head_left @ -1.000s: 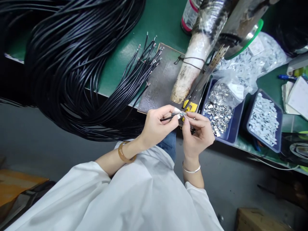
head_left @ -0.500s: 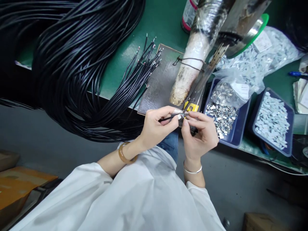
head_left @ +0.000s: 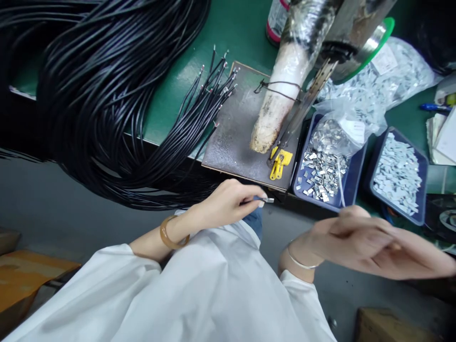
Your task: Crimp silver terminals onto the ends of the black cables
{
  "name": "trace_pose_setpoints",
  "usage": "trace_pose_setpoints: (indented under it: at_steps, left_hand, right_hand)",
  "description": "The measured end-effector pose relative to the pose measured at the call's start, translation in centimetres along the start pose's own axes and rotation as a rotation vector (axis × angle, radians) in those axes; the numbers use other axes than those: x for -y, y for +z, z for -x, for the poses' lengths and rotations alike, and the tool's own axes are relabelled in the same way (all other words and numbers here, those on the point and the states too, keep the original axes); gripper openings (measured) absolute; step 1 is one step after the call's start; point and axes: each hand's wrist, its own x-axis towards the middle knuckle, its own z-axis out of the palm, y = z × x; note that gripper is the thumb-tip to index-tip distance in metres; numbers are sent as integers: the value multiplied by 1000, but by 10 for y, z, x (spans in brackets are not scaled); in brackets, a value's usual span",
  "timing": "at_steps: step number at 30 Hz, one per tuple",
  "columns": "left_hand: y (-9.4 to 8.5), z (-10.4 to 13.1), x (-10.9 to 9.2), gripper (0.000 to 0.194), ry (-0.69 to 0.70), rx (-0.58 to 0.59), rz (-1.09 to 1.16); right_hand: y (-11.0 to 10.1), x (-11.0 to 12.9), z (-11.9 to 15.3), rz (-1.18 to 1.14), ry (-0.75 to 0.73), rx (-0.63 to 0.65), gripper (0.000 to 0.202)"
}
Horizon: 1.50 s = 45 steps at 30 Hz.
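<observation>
My left hand [head_left: 231, 202] is closed, pinching a thin black cable; a small silvery metal piece [head_left: 270, 200] shows at its tip, in front of the bench edge. At the lower right, my right hand [head_left: 374, 242] is blurred by motion, its fingers folded together. A thin white stick [head_left: 341, 180] rises from it over the blue tray of metal pieces [head_left: 324, 178]. Yellow-handled cutters [head_left: 280, 164] lie on the grey plate [head_left: 235, 137], below a wrapped white machine part [head_left: 272, 109].
A large bundle of black cables [head_left: 117, 95] hangs over the bench's left side, stripped ends on the grey plate. A second tray [head_left: 399, 173] with pale pieces stands at the right, behind it plastic bags [head_left: 402, 71]. A pink-rimmed container [head_left: 276, 21] is at the back.
My hands have moved apart. The left came down and slightly toward me with the cable; the right swung away to the right and down, uncovering the yellow cutters.
</observation>
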Motion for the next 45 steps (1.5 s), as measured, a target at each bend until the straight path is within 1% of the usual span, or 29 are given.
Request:
trace_pose_setpoints:
  at_steps: [1,2,3,5,7,10,12,14,16,17,19,21,22,24,27,28,29,30,32,35,39,41,43,45]
  left_hand:
    - [-3,4,2,20,-13,59,-41]
    - [-5,8,5,20,-35,59,-58]
    - [-8,11,7,21,-66,9,-51]
    - [-14,14,11,22,-135,-143,28]
    - [-19,13,11,22,-166,-253,119]
    - [-26,10,7,19,-133,-348,171]
    - [-30,12,6,18,-123,-360,186]
    - [-34,18,8,19,-142,-308,195]
    - [-36,27,14,20,-169,-190,142]
    - [-36,32,19,20,-182,-107,80]
    - [-31,41,33,19,-211,67,-115]
    - [-20,45,51,19,-287,176,-372]
    - [-13,44,61,19,-343,206,-492]
    - [1,36,83,22,-416,187,-564]
    - [18,15,116,28,-518,137,-633]
    - [22,7,125,28,-540,136,-648]
    - [25,0,132,28,-563,142,-661]
    - [27,-6,138,32,-584,156,-670]
    - [32,-13,146,39,-604,191,-672]
    - [38,-13,147,41,-599,226,-660]
    - [43,2,135,37,-558,228,-628]
    - [41,14,122,28,-507,199,-612]
    - [36,25,103,21,-421,142,-595]
    - [24,35,77,25,-308,63,-570]
  right_hand:
    - [-1,-1,-4,10,21,-14,27]
    - [0,-2,-8,21,42,-30,28]
    - [2,-3,-12,31,61,-45,28]
    - [9,-6,-17,56,95,-80,26]
    - [15,-7,-19,77,122,-125,23]
    - [22,-7,-16,78,127,-187,19]
    - [25,-3,-14,63,107,-230,19]
    - [26,2,-13,42,86,-277,19]
    - [27,6,-13,13,61,-312,20]
    - [28,7,-14,1,49,-321,19]
    - [30,7,-15,-16,36,-329,18]
    - [35,3,-17,-29,48,-314,18]
    - [39,0,-18,-35,57,-299,17]
    - [46,-7,-20,-55,75,-260,19]
    - [54,-16,-23,-100,95,-232,22]
    - [56,-18,-24,-116,102,-234,23]
    - [56,-20,-24,-131,110,-239,23]
    - [57,-21,-24,-141,118,-239,22]
    - [57,-23,-23,-144,128,-225,21]
    - [57,-26,-23,-105,115,-200,20]
    - [59,-29,-23,-81,110,-196,18]
    - [59,-30,-24,-95,116,-202,18]
    - [59,-31,-25,-113,117,-210,19]
    - [60,-32,-25,-128,118,-213,20]
